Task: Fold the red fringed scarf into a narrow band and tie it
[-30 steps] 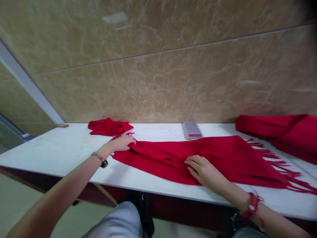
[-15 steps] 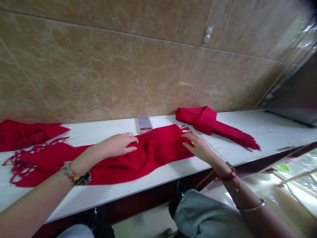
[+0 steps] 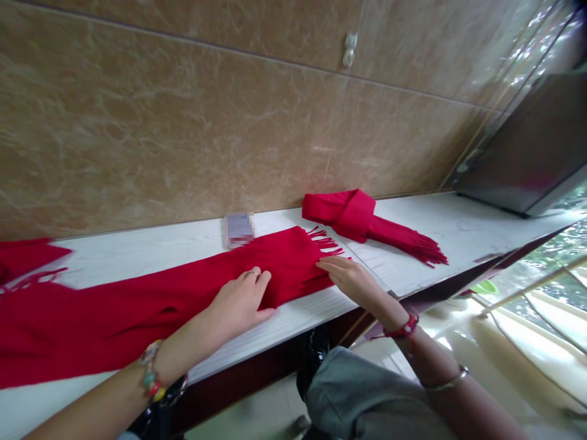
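Through the head camera I am seeing the left hand (image 3: 233, 305) lying on the long red scarf (image 3: 192, 284), its fingers bent and close together, the thumb standing apart. The right hand (image 3: 358, 282) is touching near the fringed end, its fingers together; whether they are pinching cloth, I cannot tell. Beyond these fingers, the folded scarf (image 3: 351, 214) is lying near the wall (image 3: 206, 140). I am judging this step as straightening, so the next move is calling for light, even pressure
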Motion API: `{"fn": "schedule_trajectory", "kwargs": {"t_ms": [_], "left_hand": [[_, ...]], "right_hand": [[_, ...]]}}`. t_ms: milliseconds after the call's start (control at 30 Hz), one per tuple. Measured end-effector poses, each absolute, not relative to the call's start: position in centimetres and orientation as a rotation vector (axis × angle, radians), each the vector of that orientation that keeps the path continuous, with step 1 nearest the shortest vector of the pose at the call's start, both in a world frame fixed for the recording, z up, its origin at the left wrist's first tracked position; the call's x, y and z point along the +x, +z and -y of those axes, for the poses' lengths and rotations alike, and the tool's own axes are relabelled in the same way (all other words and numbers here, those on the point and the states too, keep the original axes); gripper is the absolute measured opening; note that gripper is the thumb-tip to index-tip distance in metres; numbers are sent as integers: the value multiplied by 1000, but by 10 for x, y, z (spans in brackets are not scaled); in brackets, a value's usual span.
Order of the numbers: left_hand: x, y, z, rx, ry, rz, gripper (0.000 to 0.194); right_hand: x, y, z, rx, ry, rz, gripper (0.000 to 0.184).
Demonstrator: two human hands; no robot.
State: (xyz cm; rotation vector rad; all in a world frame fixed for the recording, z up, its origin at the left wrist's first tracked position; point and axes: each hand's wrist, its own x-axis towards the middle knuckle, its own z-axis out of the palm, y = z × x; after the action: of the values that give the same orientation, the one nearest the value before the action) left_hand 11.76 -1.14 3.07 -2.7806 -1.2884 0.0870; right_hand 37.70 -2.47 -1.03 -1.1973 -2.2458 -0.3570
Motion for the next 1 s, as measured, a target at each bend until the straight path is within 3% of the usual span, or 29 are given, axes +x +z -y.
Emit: {"fn": "schedule_trajectory", "kwargs": {"t_ms": [133,233,533,667,800,1000], "left_hand": [[120,21,20,-2648,108,1304,46],[116,17,18,-2601,122,1269,53],[100,59,21,-2508,0,1334,41],[109,41,29,-2579,151,1274,40],[118,17,36,-2549,29,1208,37],[113,30,29,-2591,31,1205,36]], "right_hand": [[380,-12,28,-1303,-308,2175,39],[380,-13,29,-1294,-348,2194,39],[395,-18,27,-1111,-577,2234,27],[392,-17,29,-1096,-572,2281,28],[383,-10,33,-1035,-580,2304,24],[383,-16,26,-967,-591,2208,21]]}}
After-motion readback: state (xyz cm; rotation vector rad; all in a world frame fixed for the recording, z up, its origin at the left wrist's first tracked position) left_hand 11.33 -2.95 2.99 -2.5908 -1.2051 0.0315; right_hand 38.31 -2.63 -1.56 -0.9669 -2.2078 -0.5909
